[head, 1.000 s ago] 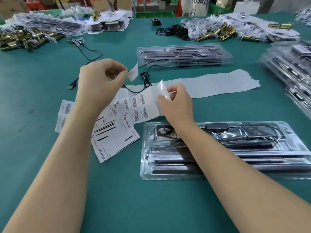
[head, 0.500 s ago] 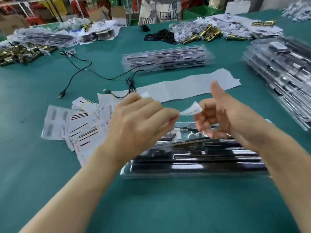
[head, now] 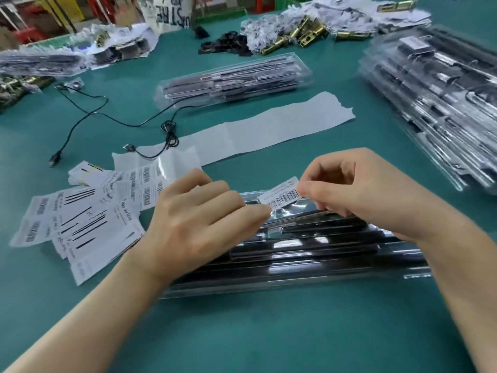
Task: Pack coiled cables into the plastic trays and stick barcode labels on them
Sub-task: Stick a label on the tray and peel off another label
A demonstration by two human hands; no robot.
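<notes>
A small white barcode label (head: 282,193) is stretched between my two hands just above the far edge of a clear plastic tray (head: 309,254) filled with black parts. My left hand (head: 199,219) pinches the label's left end with its fingertips. My right hand (head: 357,189) pinches the right end between thumb and forefinger. Both hands hover over the tray and hide its far corners. A loose black cable (head: 113,114) with USB plugs lies uncoiled on the green table behind.
Sheets of barcode labels (head: 80,219) lie left of the tray, with a long strip of backing paper (head: 255,130) beyond. Another filled tray (head: 234,79) sits farther back, a stack of trays (head: 441,103) at the right. Brass parts and papers (head: 309,30) crowd the far edge.
The peeled label has come down from mid-air to just above the tray's far edge. Both hands moved lower with it and now hold it flat, barcode facing up.
</notes>
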